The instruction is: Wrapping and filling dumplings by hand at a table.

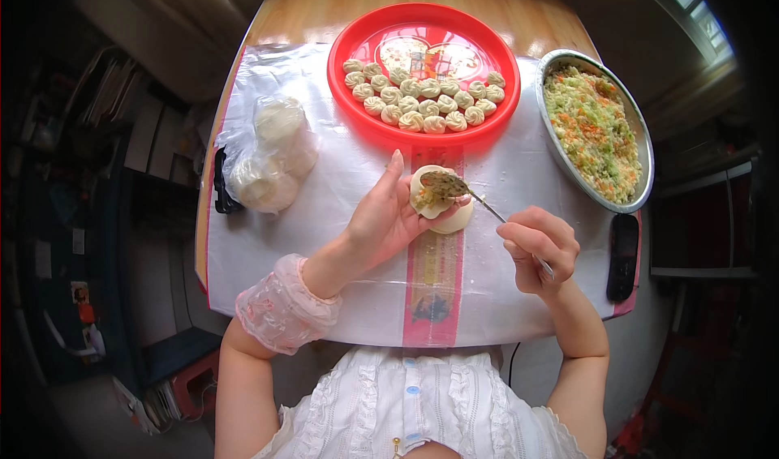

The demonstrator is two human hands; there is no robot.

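My left hand (pixel 389 209), palm up, holds a round dough wrapper (pixel 431 208) with some chopped vegetable filling on it. In my right hand (pixel 541 249) is the handle of a metal spoon (pixel 447 184), whose bowl lies over the wrapper. Another flat dough wrapper (pixel 455 220) rests on the sheet just below the left fingers. Beyond the hands stands a red round tray (pixel 426 135) bearing rows of small pleated dumplings (pixel 429 107). At the right, a metal bowl (pixel 646 155) holds a mound of chopped filling (pixel 593 133) with green and orange bits.
A clear plastic bag (pixel 271 155) with pale dough pieces lies at the left, beside a black object (pixel 224 182). A dark, elongated device (pixel 622 257) sits at the right edge. A white plastic sheet (pixel 359 313) covers much of the wooden table (pixel 298 9).
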